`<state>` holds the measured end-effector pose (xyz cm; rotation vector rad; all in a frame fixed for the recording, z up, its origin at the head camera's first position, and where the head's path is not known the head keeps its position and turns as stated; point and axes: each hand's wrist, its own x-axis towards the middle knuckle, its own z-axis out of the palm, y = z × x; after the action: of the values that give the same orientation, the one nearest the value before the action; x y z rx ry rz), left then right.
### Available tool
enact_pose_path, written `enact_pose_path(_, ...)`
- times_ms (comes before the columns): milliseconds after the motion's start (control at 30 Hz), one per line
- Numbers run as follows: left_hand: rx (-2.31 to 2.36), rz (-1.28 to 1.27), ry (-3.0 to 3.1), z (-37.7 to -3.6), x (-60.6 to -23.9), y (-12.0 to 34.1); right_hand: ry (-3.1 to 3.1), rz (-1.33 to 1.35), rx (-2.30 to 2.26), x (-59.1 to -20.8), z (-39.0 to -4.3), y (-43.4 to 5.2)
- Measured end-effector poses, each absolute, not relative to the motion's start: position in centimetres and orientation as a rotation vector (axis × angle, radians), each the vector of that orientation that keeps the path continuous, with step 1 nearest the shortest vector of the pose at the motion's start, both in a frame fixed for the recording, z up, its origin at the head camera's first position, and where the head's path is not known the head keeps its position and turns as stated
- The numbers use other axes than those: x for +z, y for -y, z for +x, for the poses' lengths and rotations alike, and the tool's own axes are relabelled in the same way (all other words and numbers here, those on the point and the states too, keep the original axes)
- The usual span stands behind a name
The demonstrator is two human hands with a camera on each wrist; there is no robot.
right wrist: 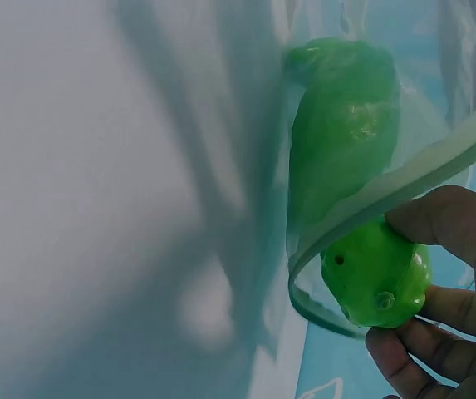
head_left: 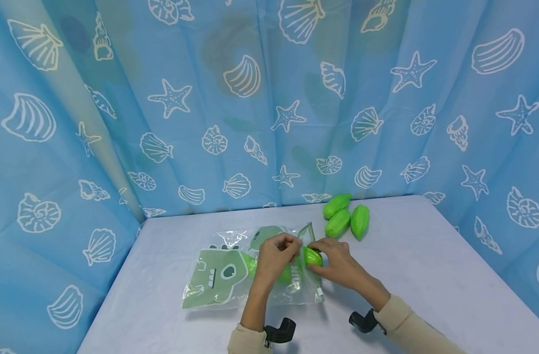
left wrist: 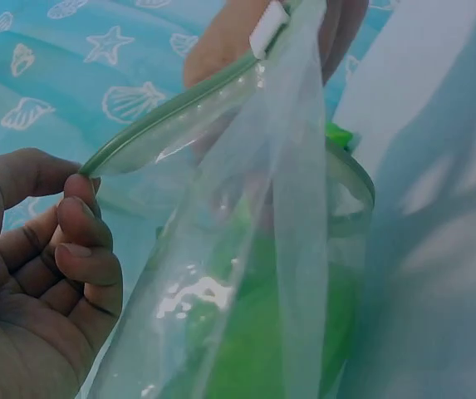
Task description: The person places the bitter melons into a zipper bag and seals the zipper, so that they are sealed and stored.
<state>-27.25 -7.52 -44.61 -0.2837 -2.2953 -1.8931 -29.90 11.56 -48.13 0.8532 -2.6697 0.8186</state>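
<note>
A clear zip bag (head_left: 221, 280) with a green cartoon dinosaur print lies on the table, its mouth toward the right. My left hand (head_left: 275, 255) pinches the green zip edge (left wrist: 163, 112) between thumb and index finger, spreading the mouth. With thumb and fingers, my right hand (head_left: 340, 263) grips a bright green star fruit (right wrist: 375, 274) at the bag's mouth, partly inside the rim. Through the film, another green star fruit (right wrist: 345, 133) shows inside the bag. The white slider (left wrist: 269, 29) sits at one end of the zip.
Three more green star fruits (head_left: 338, 222) lie together beyond my right hand, near the table's back edge. A white cloth covers the table (head_left: 411, 275). Blue curtains (head_left: 260, 113) with shell prints hang behind it and at both sides.
</note>
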Motion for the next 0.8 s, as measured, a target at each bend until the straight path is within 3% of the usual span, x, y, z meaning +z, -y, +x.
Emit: enact_pose_path(800,-1.878,-0.283,2.298,-27.5,-44.9,8.3,2.779,0.799,0.849,-48.0,-30.9,-8.0)
